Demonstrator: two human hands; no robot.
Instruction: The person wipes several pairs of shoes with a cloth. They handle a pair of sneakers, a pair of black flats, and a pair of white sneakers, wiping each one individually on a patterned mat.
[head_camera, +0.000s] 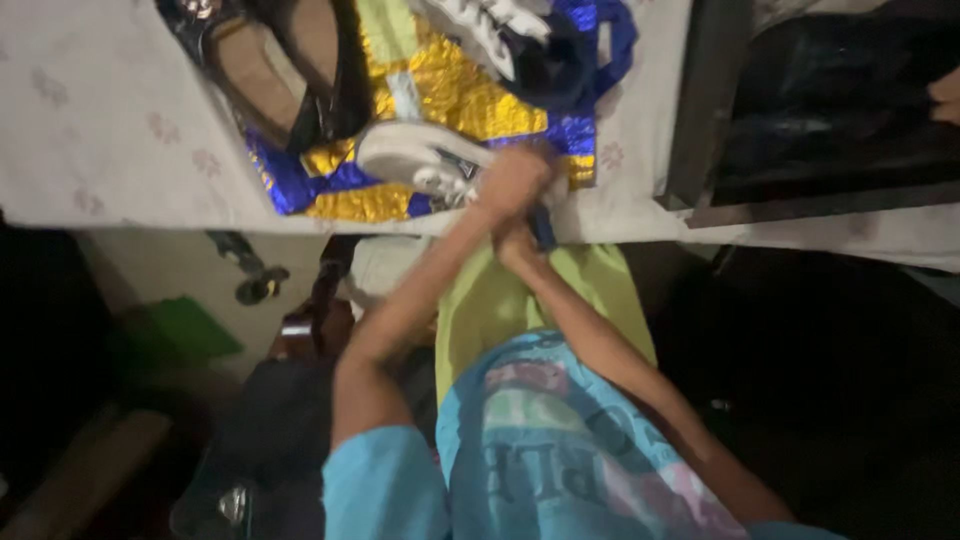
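Hands (515, 205) on blurred white sneaker (420, 160)

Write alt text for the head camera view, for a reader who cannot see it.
Seen from above, a person's left hand and right hand meet at a white sneaker lying on a shiny blue and gold cloth on a pale table. More shoes lie further back on the cloth. The picture is blurred, so the grip is unclear.
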